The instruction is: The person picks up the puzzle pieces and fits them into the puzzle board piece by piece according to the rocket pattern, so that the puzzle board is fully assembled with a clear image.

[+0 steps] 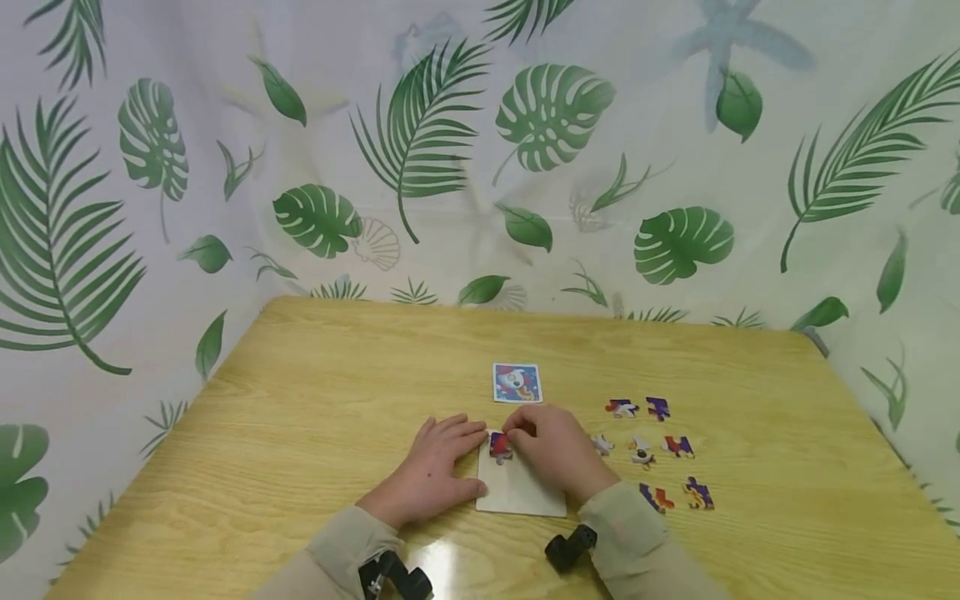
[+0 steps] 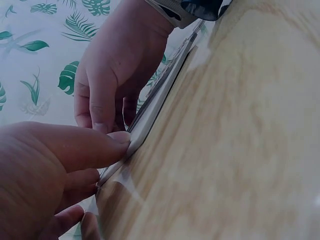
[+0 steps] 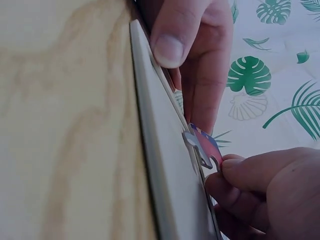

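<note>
A pale square puzzle board [image 1: 519, 497] lies on the table between the two hands. My left hand [image 1: 431, 473] rests at its left side, fingers stretched out, with the thumb and fingertips at the board's edge. With thumb and forefinger, my right hand [image 1: 558, 450] pinches a red and purple puzzle piece [image 1: 500, 444] by its right side, over the board's upper left corner. From the right wrist, that piece appears tilted, with one edge close to the board's surface. The remaining fingers of the right hand curl beneath its palm.
Several loose puzzle pieces [image 1: 678, 447] are spread over the wooden table [image 1: 337, 375] to the right of the board. Behind the board lies a small picture card [image 1: 517, 383] with a white figure on blue. A leaf-patterned curtain [image 1: 450, 167] hangs along the table's far side.
</note>
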`<state>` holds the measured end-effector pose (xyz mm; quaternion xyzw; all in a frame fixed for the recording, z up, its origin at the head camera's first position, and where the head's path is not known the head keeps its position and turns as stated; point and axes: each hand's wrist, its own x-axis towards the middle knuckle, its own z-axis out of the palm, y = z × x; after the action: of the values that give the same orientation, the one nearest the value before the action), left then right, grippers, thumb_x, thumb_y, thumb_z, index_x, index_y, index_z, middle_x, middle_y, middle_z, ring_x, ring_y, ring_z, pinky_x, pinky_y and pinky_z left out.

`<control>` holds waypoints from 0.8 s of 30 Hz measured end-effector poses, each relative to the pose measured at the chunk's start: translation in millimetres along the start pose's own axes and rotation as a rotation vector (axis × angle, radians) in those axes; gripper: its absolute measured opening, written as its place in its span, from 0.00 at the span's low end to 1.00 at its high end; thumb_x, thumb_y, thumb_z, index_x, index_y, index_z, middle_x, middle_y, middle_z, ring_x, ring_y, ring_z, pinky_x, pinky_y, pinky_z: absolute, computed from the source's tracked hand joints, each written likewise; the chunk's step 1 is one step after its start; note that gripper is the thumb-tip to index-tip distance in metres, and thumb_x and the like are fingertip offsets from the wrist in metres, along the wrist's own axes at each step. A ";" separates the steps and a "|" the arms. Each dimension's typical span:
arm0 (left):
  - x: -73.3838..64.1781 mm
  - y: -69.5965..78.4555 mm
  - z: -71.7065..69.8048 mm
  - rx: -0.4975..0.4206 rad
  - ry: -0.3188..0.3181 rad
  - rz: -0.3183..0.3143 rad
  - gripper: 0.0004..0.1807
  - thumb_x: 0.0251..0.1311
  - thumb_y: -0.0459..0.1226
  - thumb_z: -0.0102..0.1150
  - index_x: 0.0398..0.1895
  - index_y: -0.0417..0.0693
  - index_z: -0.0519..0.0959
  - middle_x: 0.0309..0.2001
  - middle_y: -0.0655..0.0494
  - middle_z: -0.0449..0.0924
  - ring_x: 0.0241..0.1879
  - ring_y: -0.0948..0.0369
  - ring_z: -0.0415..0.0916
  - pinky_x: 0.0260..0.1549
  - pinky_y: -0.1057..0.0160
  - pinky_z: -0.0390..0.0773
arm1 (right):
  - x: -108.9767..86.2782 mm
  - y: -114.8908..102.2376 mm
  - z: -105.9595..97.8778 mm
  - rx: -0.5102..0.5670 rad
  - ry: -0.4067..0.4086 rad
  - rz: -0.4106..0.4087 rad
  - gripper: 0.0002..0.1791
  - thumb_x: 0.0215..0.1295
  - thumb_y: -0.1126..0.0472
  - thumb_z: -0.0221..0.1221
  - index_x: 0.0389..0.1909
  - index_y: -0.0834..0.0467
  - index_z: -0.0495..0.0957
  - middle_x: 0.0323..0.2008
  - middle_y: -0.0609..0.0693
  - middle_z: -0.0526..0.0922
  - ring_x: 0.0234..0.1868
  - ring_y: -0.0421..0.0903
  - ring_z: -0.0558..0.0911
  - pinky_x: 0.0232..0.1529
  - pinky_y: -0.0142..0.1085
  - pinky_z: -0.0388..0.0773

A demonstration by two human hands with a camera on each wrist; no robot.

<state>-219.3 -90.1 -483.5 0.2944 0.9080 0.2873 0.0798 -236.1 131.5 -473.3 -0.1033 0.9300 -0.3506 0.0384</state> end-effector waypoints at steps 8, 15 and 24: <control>-7.1 -1.5 0.8 0.009 0.010 -0.008 0.39 0.58 0.49 0.69 0.72 0.45 0.71 0.73 0.54 0.66 0.76 0.50 0.52 0.73 0.39 0.38 | -2.6 2.9 10.6 0.009 0.030 -0.014 0.06 0.70 0.57 0.64 0.35 0.42 0.86 0.35 0.36 0.83 0.40 0.40 0.79 0.50 0.46 0.77; -4.6 -0.6 -2.2 0.000 0.021 -0.007 0.39 0.58 0.49 0.68 0.72 0.45 0.71 0.73 0.54 0.66 0.76 0.51 0.51 0.74 0.41 0.36 | -4.9 3.1 3.6 0.007 0.018 -0.058 0.07 0.68 0.55 0.65 0.45 0.45 0.86 0.40 0.37 0.83 0.47 0.42 0.79 0.56 0.48 0.76; -1.0 -2.0 -1.8 0.015 0.018 0.001 0.39 0.58 0.49 0.68 0.72 0.46 0.71 0.74 0.55 0.65 0.77 0.52 0.51 0.74 0.41 0.36 | -28.4 22.2 -11.2 0.013 -0.092 -0.187 0.21 0.69 0.55 0.63 0.63 0.45 0.79 0.62 0.40 0.77 0.67 0.48 0.72 0.68 0.55 0.65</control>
<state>-220.0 -92.9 -483.1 0.2929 0.9106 0.2831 0.0692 -213.6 161.2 -479.6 -0.2052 0.9114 -0.3534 0.0489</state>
